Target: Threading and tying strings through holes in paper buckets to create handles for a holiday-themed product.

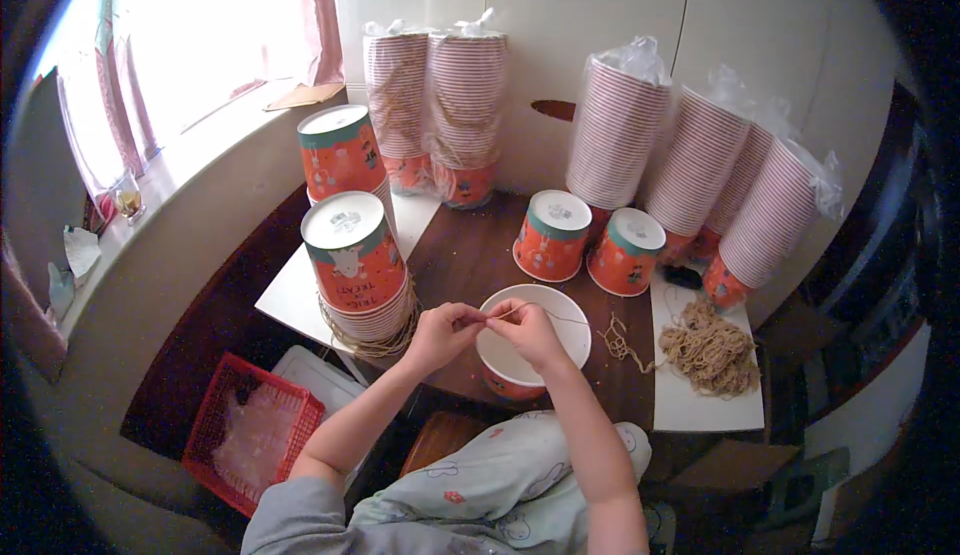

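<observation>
An orange paper bucket (566,353) with a white inside stands upright at the table's near edge. Over its mouth, my left hand (446,335) and my right hand (528,336) meet, fingertips pinched together on a thin tan cord (545,309). The cord's loose end trails right across the opening; the part between my fingers is mostly hidden. Left of my hands, an upside-down stack of orange and green buckets (358,267) has cord loops (372,338) hanging round its lower rims. To the right lie a few loose cords (624,343) and a tan cord heap (710,348).
Two upturned buckets, one (552,237) beside another (627,252), stand beyond my hands. Tall bagged bucket stacks line the wall at back left (467,95) and right (618,130). A red basket (307,407) with clear plastic sits low left. A window sill (200,150) borders the left.
</observation>
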`<action>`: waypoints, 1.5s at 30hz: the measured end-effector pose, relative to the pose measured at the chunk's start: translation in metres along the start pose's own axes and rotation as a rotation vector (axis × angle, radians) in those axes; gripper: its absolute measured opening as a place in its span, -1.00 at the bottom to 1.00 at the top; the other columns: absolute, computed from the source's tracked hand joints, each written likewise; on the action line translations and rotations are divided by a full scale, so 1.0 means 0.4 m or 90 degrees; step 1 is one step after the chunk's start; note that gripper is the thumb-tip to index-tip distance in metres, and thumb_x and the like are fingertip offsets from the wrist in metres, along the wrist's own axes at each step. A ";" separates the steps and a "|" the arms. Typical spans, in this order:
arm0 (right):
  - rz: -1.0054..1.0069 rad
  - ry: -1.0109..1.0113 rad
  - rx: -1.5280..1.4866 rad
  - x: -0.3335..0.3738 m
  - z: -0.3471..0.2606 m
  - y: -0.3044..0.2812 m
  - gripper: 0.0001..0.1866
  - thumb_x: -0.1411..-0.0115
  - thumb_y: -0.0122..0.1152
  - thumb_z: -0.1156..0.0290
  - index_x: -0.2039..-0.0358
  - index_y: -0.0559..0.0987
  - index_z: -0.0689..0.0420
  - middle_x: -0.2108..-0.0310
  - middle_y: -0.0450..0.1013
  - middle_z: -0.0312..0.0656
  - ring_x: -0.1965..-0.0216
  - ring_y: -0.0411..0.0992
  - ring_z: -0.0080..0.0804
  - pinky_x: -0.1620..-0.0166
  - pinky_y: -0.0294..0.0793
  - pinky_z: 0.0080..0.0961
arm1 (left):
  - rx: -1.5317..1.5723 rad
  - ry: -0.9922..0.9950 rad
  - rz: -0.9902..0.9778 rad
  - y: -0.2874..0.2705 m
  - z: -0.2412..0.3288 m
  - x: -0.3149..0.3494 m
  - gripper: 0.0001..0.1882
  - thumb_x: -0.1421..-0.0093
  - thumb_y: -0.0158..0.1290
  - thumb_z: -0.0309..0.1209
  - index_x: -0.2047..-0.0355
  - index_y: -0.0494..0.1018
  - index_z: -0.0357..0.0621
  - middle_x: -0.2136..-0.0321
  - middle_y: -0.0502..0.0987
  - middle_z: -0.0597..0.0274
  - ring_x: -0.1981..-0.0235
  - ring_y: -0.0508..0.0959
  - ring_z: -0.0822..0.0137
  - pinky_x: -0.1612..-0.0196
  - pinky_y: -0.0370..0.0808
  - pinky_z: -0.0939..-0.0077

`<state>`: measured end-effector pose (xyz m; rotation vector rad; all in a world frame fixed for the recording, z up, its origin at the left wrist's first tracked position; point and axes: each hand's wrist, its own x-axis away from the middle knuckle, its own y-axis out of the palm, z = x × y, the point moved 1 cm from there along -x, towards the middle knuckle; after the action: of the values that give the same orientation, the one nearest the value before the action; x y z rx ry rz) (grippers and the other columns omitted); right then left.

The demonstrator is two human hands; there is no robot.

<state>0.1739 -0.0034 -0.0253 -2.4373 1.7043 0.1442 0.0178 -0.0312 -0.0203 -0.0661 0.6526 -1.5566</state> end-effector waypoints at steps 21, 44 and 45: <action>-0.028 0.033 -0.211 0.018 -0.068 0.002 -0.96 -0.02 0.06 0.52 0.46 0.44 0.16 0.53 0.38 -0.37 0.47 0.32 -0.69 0.38 0.30 -0.75 | 0.568 -0.181 -0.080 -0.012 -0.004 -0.016 -0.71 -0.01 -0.01 -0.57 0.20 0.29 -0.29 0.46 0.47 0.26 0.39 0.45 0.49 0.24 0.34 0.67; 0.045 -0.049 0.104 0.014 -0.057 0.007 -0.92 -0.04 0.07 0.50 0.50 0.50 0.23 0.62 0.38 -0.38 0.57 0.28 -0.73 0.48 0.26 -0.78 | 0.333 -0.034 -0.120 -0.029 -0.014 -0.009 -0.72 -0.02 -0.02 -0.50 0.21 0.32 -0.28 0.38 0.45 0.27 0.33 0.42 0.51 0.22 0.36 0.65; 0.045 -0.049 0.104 0.014 -0.057 0.007 -0.92 -0.04 0.07 0.50 0.50 0.50 0.23 0.62 0.38 -0.38 0.57 0.28 -0.73 0.48 0.26 -0.78 | 0.256 -0.014 -0.105 -0.026 -0.013 -0.009 -0.75 -0.03 -0.01 -0.47 0.25 0.36 -0.28 0.41 0.46 0.27 0.35 0.43 0.52 0.24 0.37 0.65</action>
<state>0.1729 -0.0136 -0.0042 -2.2277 1.6983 0.1020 0.0066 -0.0265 -0.0190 0.1685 0.3131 -1.8169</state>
